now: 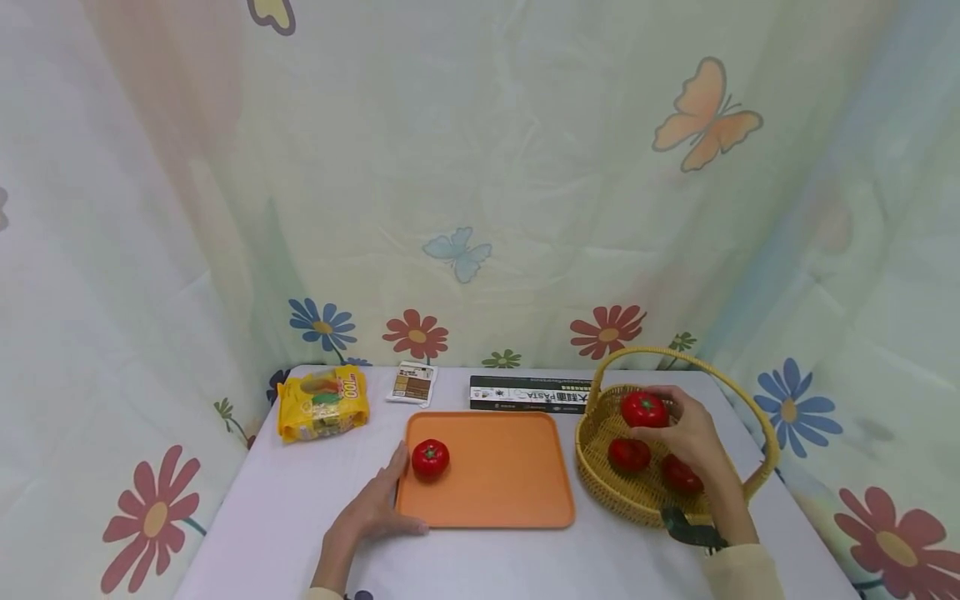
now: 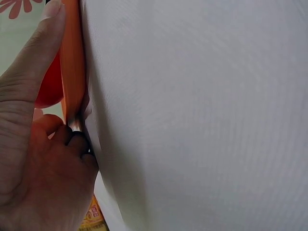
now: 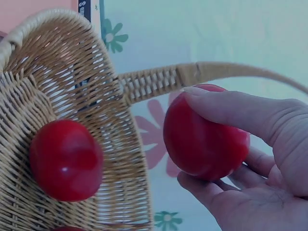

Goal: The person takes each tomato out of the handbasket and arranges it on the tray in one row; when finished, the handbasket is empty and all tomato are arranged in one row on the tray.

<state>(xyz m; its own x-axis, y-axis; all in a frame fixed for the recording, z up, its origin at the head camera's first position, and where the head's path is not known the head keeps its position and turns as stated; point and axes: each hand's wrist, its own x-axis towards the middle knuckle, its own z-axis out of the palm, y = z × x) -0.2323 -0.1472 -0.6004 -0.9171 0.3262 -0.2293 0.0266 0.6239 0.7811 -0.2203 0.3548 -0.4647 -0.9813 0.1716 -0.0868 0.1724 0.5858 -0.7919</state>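
Observation:
My right hand (image 1: pixel 686 429) pinches a red tomato (image 1: pixel 643 410) between thumb and fingers, lifted over the woven basket (image 1: pixel 600 487). In the right wrist view the thumb lies on top of this tomato (image 3: pixel 204 137) and the fingers support it from below. Two more tomatoes lie in the basket, one near the middle (image 1: pixel 629 455) and one to the right (image 1: pixel 681 475), partly covered by the wrist. At the orange tray (image 1: pixel 498 475), my left hand (image 1: pixel 375 504) touches the near left corner, fingers along the left side and thumb at the front edge. Another tomato (image 1: pixel 431 459) sits on the tray's left part.
A yellow packet (image 1: pixel 324 403) stands at the back left of the white table (image 1: pixel 262 517). Beside it lies a small white and brown sachet (image 1: pixel 412 382). A dark pasta box (image 1: pixel 528 394) lies behind the tray. The basket's tall handle (image 1: pixel 768 442) arches around the right hand.

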